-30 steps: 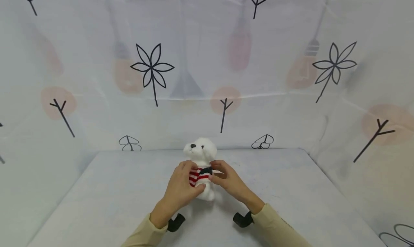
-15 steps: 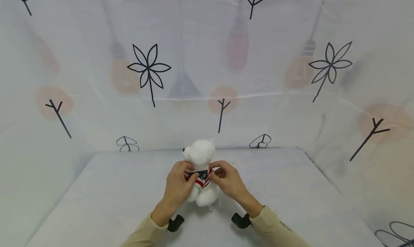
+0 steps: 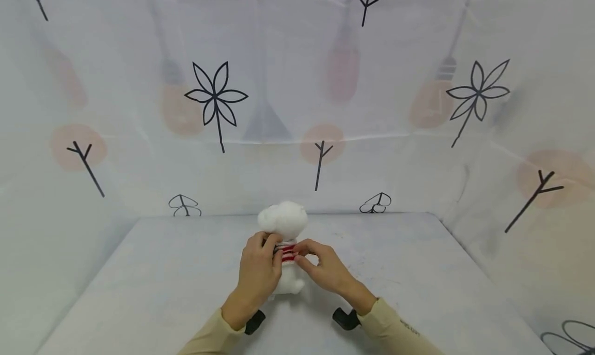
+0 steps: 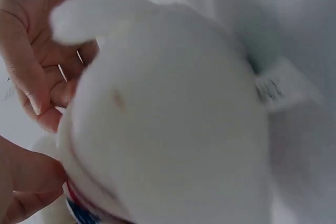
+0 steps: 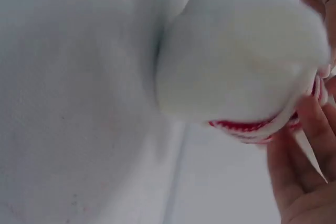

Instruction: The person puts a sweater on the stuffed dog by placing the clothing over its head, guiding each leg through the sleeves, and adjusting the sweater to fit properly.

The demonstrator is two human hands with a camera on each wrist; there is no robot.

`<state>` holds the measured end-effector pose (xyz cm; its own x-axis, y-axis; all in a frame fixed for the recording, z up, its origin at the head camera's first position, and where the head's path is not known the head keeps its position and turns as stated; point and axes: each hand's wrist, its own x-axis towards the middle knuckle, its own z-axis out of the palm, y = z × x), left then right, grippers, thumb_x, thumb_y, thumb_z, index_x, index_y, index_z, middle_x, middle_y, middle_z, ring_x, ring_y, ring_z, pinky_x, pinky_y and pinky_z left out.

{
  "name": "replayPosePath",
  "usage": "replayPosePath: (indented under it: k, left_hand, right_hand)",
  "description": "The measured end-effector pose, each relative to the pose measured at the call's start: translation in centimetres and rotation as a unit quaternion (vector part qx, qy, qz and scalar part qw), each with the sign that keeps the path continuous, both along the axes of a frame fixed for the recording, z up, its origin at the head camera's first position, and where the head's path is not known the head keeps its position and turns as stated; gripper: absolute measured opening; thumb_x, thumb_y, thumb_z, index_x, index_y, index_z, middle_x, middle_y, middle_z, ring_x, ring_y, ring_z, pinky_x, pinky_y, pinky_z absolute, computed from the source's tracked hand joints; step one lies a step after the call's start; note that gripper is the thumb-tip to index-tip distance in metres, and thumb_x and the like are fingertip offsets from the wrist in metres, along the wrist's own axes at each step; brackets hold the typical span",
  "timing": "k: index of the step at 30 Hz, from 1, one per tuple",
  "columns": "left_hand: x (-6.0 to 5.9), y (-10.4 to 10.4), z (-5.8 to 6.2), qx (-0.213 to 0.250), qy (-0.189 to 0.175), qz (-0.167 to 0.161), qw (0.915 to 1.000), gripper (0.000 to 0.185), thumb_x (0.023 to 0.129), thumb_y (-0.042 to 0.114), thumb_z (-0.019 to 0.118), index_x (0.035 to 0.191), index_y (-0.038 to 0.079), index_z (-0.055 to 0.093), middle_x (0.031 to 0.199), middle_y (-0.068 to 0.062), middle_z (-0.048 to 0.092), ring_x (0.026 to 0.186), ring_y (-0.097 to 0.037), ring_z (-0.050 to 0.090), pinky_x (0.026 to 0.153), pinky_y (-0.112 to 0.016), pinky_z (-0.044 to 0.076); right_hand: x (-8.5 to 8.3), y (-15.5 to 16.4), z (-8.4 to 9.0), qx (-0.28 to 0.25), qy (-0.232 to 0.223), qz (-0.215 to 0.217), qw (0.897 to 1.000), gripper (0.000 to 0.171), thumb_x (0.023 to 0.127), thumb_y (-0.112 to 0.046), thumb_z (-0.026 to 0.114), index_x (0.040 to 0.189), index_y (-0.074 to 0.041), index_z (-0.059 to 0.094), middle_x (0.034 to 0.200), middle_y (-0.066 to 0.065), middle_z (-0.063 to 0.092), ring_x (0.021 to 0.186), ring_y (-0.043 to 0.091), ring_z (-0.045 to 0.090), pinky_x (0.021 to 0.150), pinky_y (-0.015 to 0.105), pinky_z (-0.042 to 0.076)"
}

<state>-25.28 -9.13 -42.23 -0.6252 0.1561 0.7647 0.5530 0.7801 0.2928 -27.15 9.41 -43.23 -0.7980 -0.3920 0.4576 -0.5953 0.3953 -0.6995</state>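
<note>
A white plush dog (image 3: 284, 219) stands upright on the table, its face turned away from the head camera. Round its body is a knitted garment (image 3: 288, 252) with red and white stripes. At the dog's left side in the head view, my left hand (image 3: 257, 267) grips it at the garment; some fingertips are hidden. My right hand (image 3: 329, 268) pinches the striped knit between thumb and fingers from the other side. The left wrist view is filled by the dog's white rump (image 4: 173, 114), where a bit of dark blue knit (image 4: 81, 214) shows beneath.
The white-covered table (image 3: 395, 282) runs back to a hanging sheet (image 3: 279, 174) printed with plants and bulbs. Black bent pieces (image 3: 346, 319) sit beside both cuffs. A white label (image 4: 289, 85) sticks out from the plush dog.
The plush dog has been turned: its face pointed forward, then left, and now points away. The garment's dark patch no longer shows in the head view. Both hands have shifted their hold slightly.
</note>
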Motion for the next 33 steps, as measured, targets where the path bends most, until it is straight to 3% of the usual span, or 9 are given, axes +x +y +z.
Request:
replayPosePath:
  k: [3, 6, 8, 12, 17, 22, 27, 33]
  left_hand:
    - [0.0, -0.1, 0.0, -0.001, -0.007, 0.002, 1.0, 0.028, 0.077, 0.003, 0.075, 0.1, 0.012, 0.064, 0.101, -0.012, 0.057, 0.089, -0.029, 0.056, 0.066, -0.044, 0.048]
    - [-0.2, -0.2, 0.0, 0.007, -0.014, -0.008, 0.9998, 0.026, 0.079, 0.002, 0.073, 0.1, 0.013, 0.064, 0.102, -0.012, 0.056, 0.089, -0.029, 0.056, 0.067, -0.042, 0.049]
    - [-0.2, -0.2, -0.1, 0.015, -0.015, -0.019, 0.9996, 0.022, 0.081, 0.002, 0.072, 0.098, 0.013, 0.064, 0.102, -0.012, 0.055, 0.088, -0.028, 0.055, 0.068, -0.041, 0.049]
    - [-0.3, -0.3, -0.1, 0.035, -0.007, -0.041, 0.9985, 0.018, 0.08, 0.0, 0.074, 0.091, 0.011, 0.065, 0.098, -0.012, 0.055, 0.086, -0.026, 0.055, 0.069, -0.04, 0.051]
    - [-0.5, -0.4, 0.0, 0.053, 0.0, -0.041, 0.9977, 0.018, 0.076, -0.002, 0.076, 0.084, 0.01, 0.066, 0.094, -0.012, 0.054, 0.085, -0.025, 0.057, 0.068, -0.041, 0.052]
    - [-0.6, -0.5, 0.0, 0.066, -0.023, -0.06, 0.9958, 0.012, 0.083, -0.001, 0.07, 0.087, 0.008, 0.062, 0.095, -0.009, 0.054, 0.082, -0.021, 0.058, 0.067, -0.037, 0.053]
    - [-1.0, -0.7, -0.4, 0.101, -0.07, -0.111, 0.9862, 0.011, 0.088, -0.002, 0.063, 0.09, 0.008, 0.06, 0.095, -0.005, 0.057, 0.083, -0.017, 0.058, 0.066, -0.031, 0.052]
    - [-1.3, -0.6, -0.8, 0.138, -0.088, -0.144, 0.9759, 0.014, 0.086, -0.006, 0.063, 0.087, 0.008, 0.059, 0.09, -0.002, 0.059, 0.086, -0.017, 0.061, 0.072, -0.031, 0.054]
  right_hand:
    - [0.2, -0.2, 0.5, -0.013, -0.018, 0.006, 1.0, 0.024, 0.095, -0.012, 0.059, 0.118, -0.009, 0.058, 0.111, 0.005, 0.063, 0.094, 0.015, 0.065, 0.081, 0.035, 0.053]
    - [-0.2, -0.1, 0.4, -0.01, -0.052, 0.005, 0.999, 0.032, 0.096, -0.01, 0.057, 0.127, -0.008, 0.052, 0.108, 0.011, 0.065, 0.084, 0.018, 0.068, 0.073, 0.033, 0.054]
    - [-1.0, 0.1, -0.7, -0.008, -0.068, 0.005, 0.998, 0.035, 0.096, -0.012, 0.057, 0.13, -0.015, 0.052, 0.103, 0.006, 0.067, 0.074, 0.014, 0.067, 0.067, 0.033, 0.055]
    - [-1.5, -0.1, -1.2, -0.022, -0.058, 0.014, 0.998, 0.034, 0.095, -0.006, 0.057, 0.127, -0.017, 0.055, 0.101, 0.006, 0.066, 0.064, 0.013, 0.065, 0.06, 0.039, 0.056]
    - [-1.5, -0.4, -1.3, -0.027, 0.001, 0.013, 1.0, 0.033, 0.094, -0.001, 0.057, 0.123, -0.018, 0.057, 0.109, 0.005, 0.064, 0.059, 0.013, 0.064, 0.053, 0.029, 0.054]
    - [-1.3, -0.1, -0.8, -0.014, 0.086, 0.009, 0.996, 0.035, 0.091, 0.002, 0.06, 0.121, -0.015, 0.059, 0.103, 0.002, 0.065, 0.057, 0.01, 0.06, 0.051, 0.021, 0.05]
    - [-1.4, 0.4, -0.3, 0.032, 0.195, -0.01, 0.98, 0.034, 0.086, 0.003, 0.066, 0.116, -0.011, 0.06, 0.097, -0.001, 0.063, 0.06, 0.004, 0.051, 0.052, 0.018, 0.044]
    - [-1.4, 0.7, -0.3, 0.087, 0.255, -0.016, 0.963, 0.022, 0.085, -0.001, 0.07, 0.103, -0.012, 0.062, 0.094, -0.003, 0.062, 0.083, 0.008, 0.057, 0.068, 0.023, 0.049]
